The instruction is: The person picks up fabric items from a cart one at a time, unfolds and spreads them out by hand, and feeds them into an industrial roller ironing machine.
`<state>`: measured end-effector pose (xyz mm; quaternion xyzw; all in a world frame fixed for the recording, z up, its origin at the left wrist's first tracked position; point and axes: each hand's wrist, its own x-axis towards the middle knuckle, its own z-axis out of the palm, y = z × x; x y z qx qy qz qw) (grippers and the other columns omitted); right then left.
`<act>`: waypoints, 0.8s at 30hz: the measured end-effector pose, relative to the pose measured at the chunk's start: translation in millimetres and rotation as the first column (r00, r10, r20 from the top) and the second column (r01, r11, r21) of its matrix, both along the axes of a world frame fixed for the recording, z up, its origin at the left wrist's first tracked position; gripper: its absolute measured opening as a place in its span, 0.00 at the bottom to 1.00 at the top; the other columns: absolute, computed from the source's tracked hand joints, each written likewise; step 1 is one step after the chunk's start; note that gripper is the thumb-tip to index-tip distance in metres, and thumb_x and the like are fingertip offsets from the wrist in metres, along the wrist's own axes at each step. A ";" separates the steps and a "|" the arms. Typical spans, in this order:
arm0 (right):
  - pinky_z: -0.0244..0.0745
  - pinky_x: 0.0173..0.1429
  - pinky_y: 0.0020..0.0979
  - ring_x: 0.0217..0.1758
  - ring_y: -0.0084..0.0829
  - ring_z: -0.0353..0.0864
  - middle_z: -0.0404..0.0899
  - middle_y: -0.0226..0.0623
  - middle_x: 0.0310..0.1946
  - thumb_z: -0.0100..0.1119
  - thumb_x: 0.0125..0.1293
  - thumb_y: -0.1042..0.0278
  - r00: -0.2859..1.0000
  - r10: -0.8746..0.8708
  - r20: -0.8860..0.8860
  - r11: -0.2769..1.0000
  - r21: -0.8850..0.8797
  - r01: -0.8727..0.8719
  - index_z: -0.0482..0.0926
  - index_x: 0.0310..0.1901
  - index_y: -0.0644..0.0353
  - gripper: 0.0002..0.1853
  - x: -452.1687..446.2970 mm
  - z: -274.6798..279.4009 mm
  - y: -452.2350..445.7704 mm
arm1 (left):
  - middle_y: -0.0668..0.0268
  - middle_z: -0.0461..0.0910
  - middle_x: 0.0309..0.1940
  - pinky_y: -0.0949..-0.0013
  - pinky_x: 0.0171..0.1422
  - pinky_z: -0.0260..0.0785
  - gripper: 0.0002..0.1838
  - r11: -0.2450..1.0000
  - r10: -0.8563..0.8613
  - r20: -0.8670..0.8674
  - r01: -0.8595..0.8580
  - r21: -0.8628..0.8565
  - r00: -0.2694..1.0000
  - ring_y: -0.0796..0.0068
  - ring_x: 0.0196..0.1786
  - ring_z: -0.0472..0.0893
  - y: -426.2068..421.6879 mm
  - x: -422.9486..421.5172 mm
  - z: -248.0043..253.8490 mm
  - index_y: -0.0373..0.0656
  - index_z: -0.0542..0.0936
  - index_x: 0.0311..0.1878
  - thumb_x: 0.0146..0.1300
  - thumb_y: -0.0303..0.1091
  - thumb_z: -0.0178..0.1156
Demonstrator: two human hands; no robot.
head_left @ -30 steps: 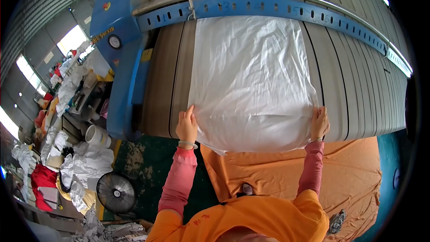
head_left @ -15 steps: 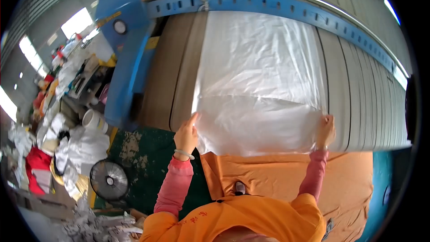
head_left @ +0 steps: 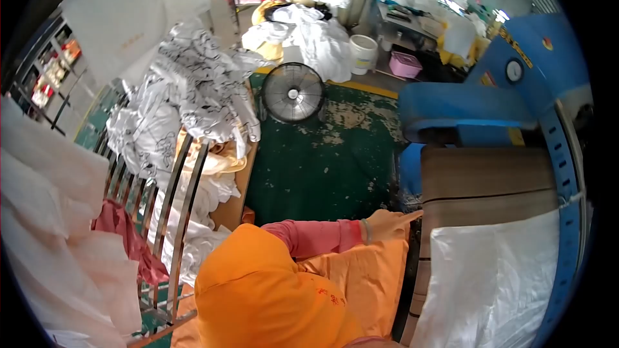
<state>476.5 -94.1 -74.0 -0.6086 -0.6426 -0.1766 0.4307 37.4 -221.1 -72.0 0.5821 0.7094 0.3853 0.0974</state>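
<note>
My left hand [head_left: 387, 224] reaches out to the right of my body, at the near edge of the machine's brown belt [head_left: 483, 180]. Its fingers point toward the belt, and one finger is stretched out; nothing shows in it. The white cloth [head_left: 496, 277] lies on the belt at the lower right, wrinkled, its upper edge just below and to the right of my hand. A blue slotted bar [head_left: 569, 219] crosses its far end. My right hand is out of the picture.
A blue machine housing [head_left: 464, 106] stands at the right. A round fan [head_left: 293, 92] is on the green floor. Metal rails [head_left: 180, 200], patterned white cloth [head_left: 193, 90] and a hanging pale sheet [head_left: 51, 219] are at the left. Orange cloth [head_left: 367, 283] lies below the belt.
The view has swung far to the left. My left hand has let go of the white cloth's edge. My right hand has left the view.
</note>
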 end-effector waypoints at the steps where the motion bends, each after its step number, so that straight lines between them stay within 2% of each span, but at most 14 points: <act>1: 0.61 0.66 0.35 0.60 0.39 0.69 0.74 0.47 0.52 0.48 0.66 0.71 0.998 0.059 -0.002 0.998 0.004 -0.059 0.70 0.55 0.68 0.18 -16.7 8.3 4.9 | 0.58 0.78 0.40 0.61 0.38 0.73 0.37 0.998 0.056 -0.019 -0.056 -0.023 0.998 0.58 0.36 0.80 -11.1 -7.0 -4.0 0.58 0.57 0.69 0.56 0.34 0.59; 3: 0.61 0.66 0.35 0.60 0.39 0.69 0.74 0.47 0.53 0.48 0.66 0.70 0.984 0.179 -0.001 0.984 0.004 -0.179 0.70 0.56 0.68 0.18 -49.8 19.5 13.6 | 0.59 0.79 0.42 0.61 0.39 0.74 0.31 0.983 0.166 -0.065 -0.170 -0.066 0.984 0.58 0.37 0.80 -38.7 -31.1 -20.5 0.56 0.63 0.66 0.59 0.38 0.57; 5: 0.61 0.65 0.35 0.60 0.39 0.69 0.73 0.47 0.53 0.48 0.66 0.70 0.960 0.280 0.003 0.960 -0.008 -0.280 0.70 0.56 0.68 0.18 -88.7 28.7 15.2 | 0.62 0.79 0.42 0.62 0.40 0.74 0.22 0.958 0.286 -0.111 -0.286 0.012 0.952 0.60 0.39 0.81 -76.3 -65.8 -34.0 0.53 0.73 0.58 0.59 0.38 0.57; 7: 0.61 0.65 0.35 0.60 0.39 0.69 0.73 0.47 0.53 0.48 0.67 0.70 0.932 0.364 0.006 0.931 -0.029 -0.363 0.70 0.56 0.68 0.18 -123.6 33.0 16.3 | 0.65 0.80 0.41 0.63 0.41 0.75 0.15 0.906 0.414 -0.155 -0.422 -0.028 0.897 0.62 0.40 0.81 -120.7 -106.8 -35.8 0.52 0.78 0.50 0.58 0.38 0.57; 9: 0.62 0.65 0.35 0.60 0.39 0.69 0.73 0.47 0.54 0.48 0.67 0.69 0.904 0.428 0.009 0.903 -0.061 -0.426 0.70 0.57 0.68 0.19 -158.2 38.0 13.6 | 0.66 0.80 0.40 0.64 0.43 0.74 0.13 0.799 0.592 -0.178 -0.602 0.000 0.786 0.63 0.41 0.81 -167.8 -156.9 -43.9 0.51 0.79 0.46 0.58 0.38 0.57; 13: 0.62 0.64 0.36 0.60 0.39 0.70 0.73 0.47 0.54 0.48 0.67 0.68 0.852 0.523 0.016 0.846 -0.126 -0.518 0.69 0.57 0.68 0.19 -232.7 41.7 -2.6 | 0.63 0.80 0.39 0.62 0.45 0.72 0.12 0.563 0.823 -0.185 -0.815 0.137 0.537 0.60 0.42 0.79 -287.7 -257.3 -42.2 0.50 0.80 0.45 0.58 0.35 0.56; 14: 0.62 0.64 0.36 0.60 0.39 0.70 0.73 0.47 0.54 0.48 0.67 0.68 0.838 0.545 0.020 0.831 -0.141 -0.537 0.69 0.57 0.68 0.19 -250.4 42.0 -7.3 | 0.59 0.79 0.39 0.58 0.47 0.72 0.12 0.493 0.870 -0.111 -0.853 0.170 0.481 0.57 0.43 0.78 -321.2 -283.3 -40.4 0.48 0.79 0.43 0.55 0.33 0.55; 15: 0.62 0.64 0.36 0.60 0.39 0.70 0.72 0.47 0.54 0.48 0.68 0.68 0.829 0.559 0.027 0.821 -0.156 -0.549 0.69 0.57 0.68 0.19 -262.1 43.5 -11.8 | 0.59 0.78 0.40 0.57 0.48 0.71 0.14 0.412 0.900 -0.190 -0.908 0.074 0.392 0.55 0.43 0.78 -359.2 -312.6 -49.6 0.46 0.79 0.44 0.53 0.32 0.55; 16: 0.62 0.64 0.36 0.60 0.39 0.70 0.72 0.47 0.55 0.48 0.68 0.68 0.819 0.572 0.032 0.811 -0.168 -0.560 0.69 0.58 0.68 0.19 -273.2 46.0 -14.4 | 0.55 0.77 0.41 0.57 0.50 0.70 0.16 0.290 0.939 -0.260 -0.923 0.254 0.224 0.53 0.45 0.76 -394.4 -337.1 -66.5 0.43 0.78 0.45 0.51 0.33 0.56; 17: 0.62 0.64 0.36 0.60 0.39 0.70 0.72 0.47 0.55 0.48 0.68 0.68 0.811 0.584 0.035 0.802 -0.182 -0.569 0.69 0.58 0.68 0.19 -283.4 47.6 -15.4 | 0.55 0.78 0.40 0.57 0.53 0.67 0.18 0.161 0.968 -0.247 -0.878 0.451 0.050 0.52 0.47 0.75 -424.5 -345.8 -57.9 0.42 0.77 0.46 0.49 0.32 0.60; 19: 0.63 0.64 0.36 0.60 0.39 0.70 0.72 0.47 0.55 0.48 0.68 0.67 0.798 0.601 0.041 0.787 -0.205 -0.582 0.69 0.58 0.68 0.20 -299.6 54.7 -17.3 | 0.51 0.76 0.43 0.52 0.55 0.65 0.21 -0.291 0.872 -0.305 -0.906 0.306 -0.383 0.50 0.53 0.72 -457.8 -347.7 -34.1 0.43 0.77 0.49 0.52 0.40 0.59; 21: 0.63 0.63 0.36 0.60 0.39 0.70 0.72 0.47 0.55 0.48 0.68 0.67 0.785 0.618 0.043 0.771 -0.233 -0.593 0.68 0.58 0.68 0.20 -311.9 62.7 -18.7 | 0.55 0.76 0.48 0.50 0.56 0.63 0.22 -0.419 0.843 -0.415 -0.902 -0.107 -0.343 0.50 0.57 0.70 -492.2 -355.8 -42.2 0.44 0.78 0.48 0.51 0.45 0.61; 22: 0.63 0.63 0.36 0.60 0.39 0.70 0.72 0.47 0.55 0.48 0.68 0.67 0.777 0.629 0.035 0.759 -0.244 -0.604 0.68 0.59 0.68 0.20 -319.8 65.1 -19.3 | 0.57 0.78 0.44 0.50 0.56 0.63 0.21 -0.372 0.878 -0.405 -0.897 -0.240 -0.255 0.54 0.54 0.74 -504.3 -361.1 -42.9 0.44 0.80 0.43 0.50 0.47 0.61; 24: 0.63 0.63 0.37 0.60 0.39 0.70 0.72 0.47 0.56 0.48 0.69 0.66 0.747 0.664 0.029 0.725 -0.269 -0.634 0.68 0.59 0.68 0.20 -335.7 69.3 -22.8 | 0.58 0.80 0.39 0.51 0.52 0.64 0.20 -0.199 0.966 -0.206 -0.955 -0.222 -0.154 0.57 0.49 0.77 -512.8 -364.9 -48.7 0.44 0.80 0.41 0.52 0.48 0.59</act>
